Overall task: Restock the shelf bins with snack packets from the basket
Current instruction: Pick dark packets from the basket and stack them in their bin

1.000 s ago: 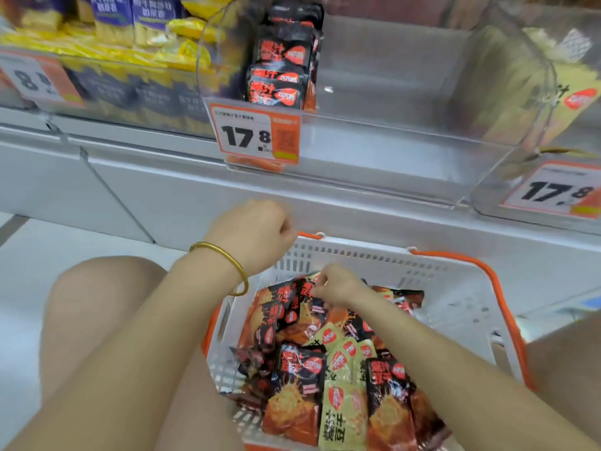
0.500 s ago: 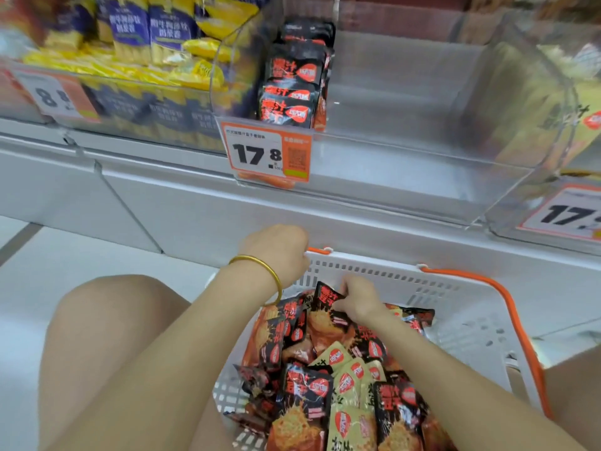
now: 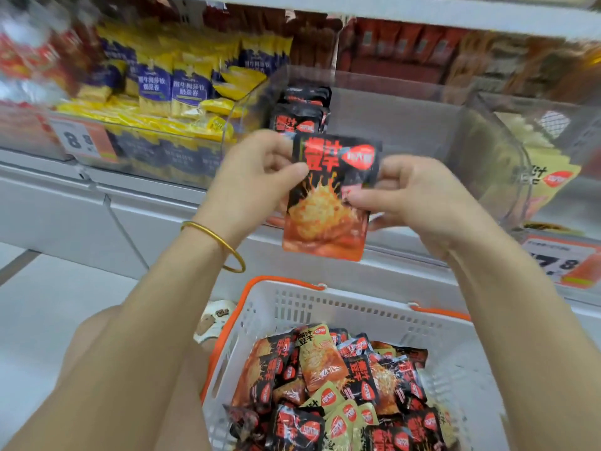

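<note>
**Operator:** Where's my packet?

**Spotter:** You hold the black packet [image 3: 328,196] upright at centre frame. Your left hand [image 3: 257,177] pinches its left edge and your right hand [image 3: 419,196] grips its right edge, in front of the clear bin [image 3: 406,131].

**Operator:** Any room in there?

**Spotter:** A stack of black packets [image 3: 299,115] stands by the bin's left wall. From there you have open room across to the right wall.

**Operator:** Anything unclear?

**Spotter:** The basket [image 3: 341,307], lower centre, is cut off by the bottom edge. The top shelves are blurred.
</note>
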Tool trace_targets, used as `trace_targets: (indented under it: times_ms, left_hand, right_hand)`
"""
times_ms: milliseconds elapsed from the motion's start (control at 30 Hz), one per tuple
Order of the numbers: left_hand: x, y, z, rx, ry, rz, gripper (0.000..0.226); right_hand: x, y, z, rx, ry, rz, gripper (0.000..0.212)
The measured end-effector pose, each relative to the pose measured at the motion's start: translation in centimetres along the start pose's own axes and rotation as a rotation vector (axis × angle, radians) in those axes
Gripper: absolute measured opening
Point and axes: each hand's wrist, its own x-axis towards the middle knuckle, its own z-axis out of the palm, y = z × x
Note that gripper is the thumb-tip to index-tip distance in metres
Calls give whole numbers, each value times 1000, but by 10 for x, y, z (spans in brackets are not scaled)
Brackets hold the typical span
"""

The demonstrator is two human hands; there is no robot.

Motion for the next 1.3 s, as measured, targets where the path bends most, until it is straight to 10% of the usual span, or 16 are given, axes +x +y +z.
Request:
trace_targets:
  times_ms: [200,434,634,835,1035,1302]
  left_hand:
    - [25,-18,-21,331,470,255,19]
    - [33,-54,-16,585,408,304,19]
    - [16,-45,-9,569,412,372,15]
    - [-18,-36,11,464,56,204,8]
    - [-34,-55,42,809,-423,-8,13]
    - [-28,-67,55,956,-584,-103,12]
  right_hand:
    - [90,-32,4,-3,295,-131,15]
    - [130,2,52,-814,14,136,44]
    - [122,-6,32,-904,44,122,38]
    - [28,-12,11,-634,142,-142,23]
    - [-3,134,43,-706,-323,356,13]
    - [-10,256,137,-494,-232,610,35]
